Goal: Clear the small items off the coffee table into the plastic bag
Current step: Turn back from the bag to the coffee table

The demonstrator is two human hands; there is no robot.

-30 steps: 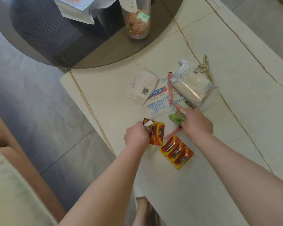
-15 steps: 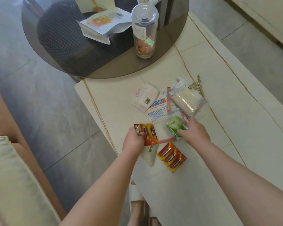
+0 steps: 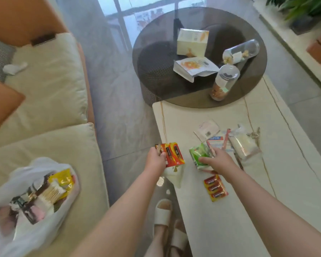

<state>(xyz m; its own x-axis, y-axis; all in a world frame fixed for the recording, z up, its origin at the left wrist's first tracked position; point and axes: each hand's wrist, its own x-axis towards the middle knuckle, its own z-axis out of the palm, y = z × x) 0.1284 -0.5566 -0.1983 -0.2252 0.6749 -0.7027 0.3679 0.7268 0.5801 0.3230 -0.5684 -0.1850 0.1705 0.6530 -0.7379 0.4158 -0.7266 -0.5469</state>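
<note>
- Left hand (image 3: 154,160) pinches the battery card (image 3: 171,154) by one edge; it could slip before reaching the far-left plastic bag (image 3: 26,210)
- Right hand (image 3: 219,161) grips the green packet (image 3: 199,155) loosely, so that might drop

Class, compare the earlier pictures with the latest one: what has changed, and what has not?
The left hand has lifted its battery pack off the table. The right hand has taken hold of the green packet and raised it. The other battery pack and the white packets stayed put.
</note>
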